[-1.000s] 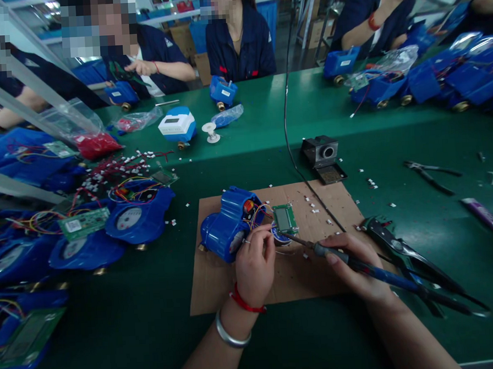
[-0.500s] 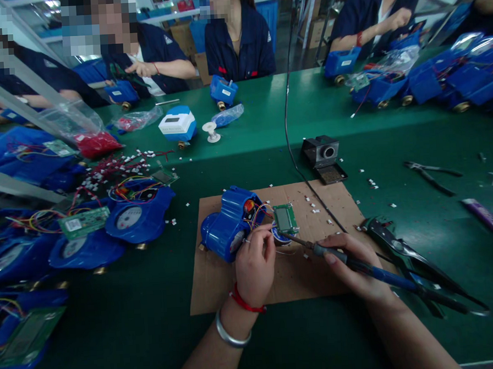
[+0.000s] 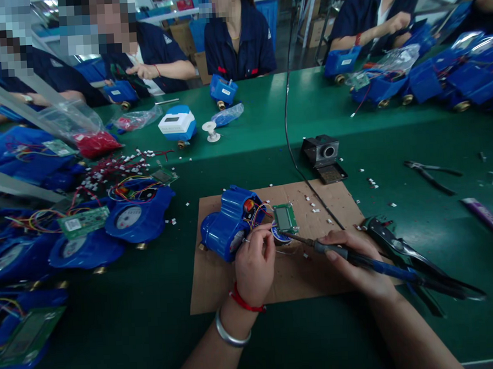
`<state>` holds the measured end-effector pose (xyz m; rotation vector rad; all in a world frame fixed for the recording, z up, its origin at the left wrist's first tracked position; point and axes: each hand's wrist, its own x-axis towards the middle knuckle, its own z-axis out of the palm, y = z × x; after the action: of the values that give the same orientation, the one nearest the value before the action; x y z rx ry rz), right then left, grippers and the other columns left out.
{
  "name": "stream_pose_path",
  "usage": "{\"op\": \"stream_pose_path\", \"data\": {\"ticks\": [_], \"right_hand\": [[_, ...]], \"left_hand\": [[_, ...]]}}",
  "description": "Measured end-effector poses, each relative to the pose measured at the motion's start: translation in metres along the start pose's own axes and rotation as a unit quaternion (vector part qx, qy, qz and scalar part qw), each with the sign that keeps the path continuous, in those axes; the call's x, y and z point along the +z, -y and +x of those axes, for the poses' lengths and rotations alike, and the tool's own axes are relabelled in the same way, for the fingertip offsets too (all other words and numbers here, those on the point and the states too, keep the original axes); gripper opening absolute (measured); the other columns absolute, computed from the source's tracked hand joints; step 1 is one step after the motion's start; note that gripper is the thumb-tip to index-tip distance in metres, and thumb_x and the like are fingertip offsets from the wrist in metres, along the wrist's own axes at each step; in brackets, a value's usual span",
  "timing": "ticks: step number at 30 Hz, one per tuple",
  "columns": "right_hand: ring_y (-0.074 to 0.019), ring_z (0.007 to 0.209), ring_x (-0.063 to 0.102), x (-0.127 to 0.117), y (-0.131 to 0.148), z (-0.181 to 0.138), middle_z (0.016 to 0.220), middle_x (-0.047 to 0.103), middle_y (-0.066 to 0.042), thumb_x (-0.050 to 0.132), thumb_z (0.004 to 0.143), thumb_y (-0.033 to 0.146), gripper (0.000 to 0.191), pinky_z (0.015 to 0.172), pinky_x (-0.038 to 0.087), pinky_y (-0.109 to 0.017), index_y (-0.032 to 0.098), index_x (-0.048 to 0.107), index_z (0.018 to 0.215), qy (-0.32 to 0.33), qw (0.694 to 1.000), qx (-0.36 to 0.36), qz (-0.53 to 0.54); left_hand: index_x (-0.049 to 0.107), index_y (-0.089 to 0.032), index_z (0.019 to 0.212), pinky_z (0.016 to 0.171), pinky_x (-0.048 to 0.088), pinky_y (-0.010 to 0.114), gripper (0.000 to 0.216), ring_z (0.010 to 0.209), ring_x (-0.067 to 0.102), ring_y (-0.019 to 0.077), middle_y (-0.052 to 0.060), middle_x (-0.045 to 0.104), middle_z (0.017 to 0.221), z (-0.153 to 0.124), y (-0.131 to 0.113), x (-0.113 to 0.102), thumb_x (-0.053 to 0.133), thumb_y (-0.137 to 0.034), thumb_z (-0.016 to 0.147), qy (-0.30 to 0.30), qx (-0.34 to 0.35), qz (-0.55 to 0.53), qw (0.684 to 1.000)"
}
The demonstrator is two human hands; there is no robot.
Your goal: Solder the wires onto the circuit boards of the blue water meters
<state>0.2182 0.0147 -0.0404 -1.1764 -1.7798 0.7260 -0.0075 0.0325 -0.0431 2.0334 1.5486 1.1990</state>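
Note:
A blue meter housing (image 3: 227,223) lies on a brown cardboard sheet (image 3: 294,273), with coloured wires running to a small green circuit board (image 3: 284,218) beside it. My left hand (image 3: 254,266) is closed in a pinch on a thin solder wire at the board's lower left edge. My right hand (image 3: 356,264) grips a blue-handled soldering iron (image 3: 370,265). Its tip reaches the board's lower edge, close to my left fingertips.
Several blue meters with boards and wires (image 3: 108,222) crowd the left of the green table (image 3: 134,333). A soldering iron stand (image 3: 322,154) sits behind the cardboard, and pliers (image 3: 398,248) lie at right. Co-workers in dark uniforms (image 3: 239,39) sit across the table.
The soldering iron handle has lifted slightly at its rear end. Both hands stay at the board. A co-worker's arm at the far right has shifted.

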Motion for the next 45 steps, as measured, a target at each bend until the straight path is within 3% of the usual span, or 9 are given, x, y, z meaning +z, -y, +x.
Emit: {"op": "stream_pose_path", "data": {"ticks": [8, 17, 27, 36, 45], "right_hand": [[-0.0185, 0.080, 0.066, 0.000, 0.003, 0.002, 0.086, 0.069, -0.003, 0.061, 0.085, 0.022, 0.013, 0.071, 0.052, -0.029, 0.024, 0.067, 0.096, -0.028, 0.999, 0.009, 0.035], [-0.0162, 0.075, 0.063, 0.001, 0.001, 0.002, 0.083, 0.066, -0.002, 0.060, 0.086, 0.020, 0.016, 0.068, 0.049, -0.028, 0.024, 0.066, 0.101, 0.011, 0.998, 0.008, 0.061], [-0.0178, 0.077, 0.065, 0.003, 0.003, 0.001, 0.085, 0.068, -0.002, 0.062, 0.085, 0.023, 0.013, 0.068, 0.051, -0.029, 0.024, 0.067, 0.097, -0.020, 0.998, 0.020, 0.055], [-0.0192, 0.081, 0.064, 0.006, -0.005, -0.009, 0.093, 0.067, -0.004, 0.066, 0.084, 0.029, 0.014, 0.072, 0.051, -0.032, 0.024, 0.067, 0.098, -0.144, 0.983, 0.088, 0.075], [-0.0190, 0.079, 0.062, 0.007, -0.009, -0.011, 0.093, 0.065, -0.005, 0.066, 0.084, 0.029, 0.018, 0.060, 0.049, -0.028, 0.023, 0.066, 0.101, -0.146, 0.981, 0.092, 0.092]], "left_hand": [[0.056, -0.020, 0.094, 0.084, 0.055, 0.033, 0.012, 0.098, 0.067, 0.0182, 0.007, 0.070, 0.107, 0.000, -0.001, -0.001, 0.051, -0.009, 0.090, 0.001, 0.002, -0.001, 1.000], [0.055, -0.020, 0.094, 0.083, 0.055, 0.032, 0.012, 0.097, 0.067, 0.0180, 0.006, 0.070, 0.107, 0.000, -0.001, -0.001, 0.052, -0.010, 0.090, 0.001, -0.001, 0.008, 1.000], [0.056, -0.020, 0.094, 0.083, 0.055, 0.034, 0.011, 0.098, 0.066, 0.0186, 0.007, 0.069, 0.107, -0.001, 0.000, -0.001, 0.051, -0.010, 0.091, 0.003, -0.004, -0.003, 1.000], [0.058, -0.019, 0.097, 0.088, 0.055, 0.036, 0.013, 0.102, 0.064, 0.0184, 0.007, 0.067, 0.109, 0.000, 0.000, -0.001, 0.050, -0.010, 0.091, 0.011, 0.023, 0.008, 1.000], [0.056, -0.019, 0.091, 0.086, 0.055, 0.036, 0.012, 0.099, 0.065, 0.0192, 0.008, 0.067, 0.108, 0.000, -0.002, 0.000, 0.050, -0.009, 0.091, 0.010, 0.020, 0.028, 0.999]]}}
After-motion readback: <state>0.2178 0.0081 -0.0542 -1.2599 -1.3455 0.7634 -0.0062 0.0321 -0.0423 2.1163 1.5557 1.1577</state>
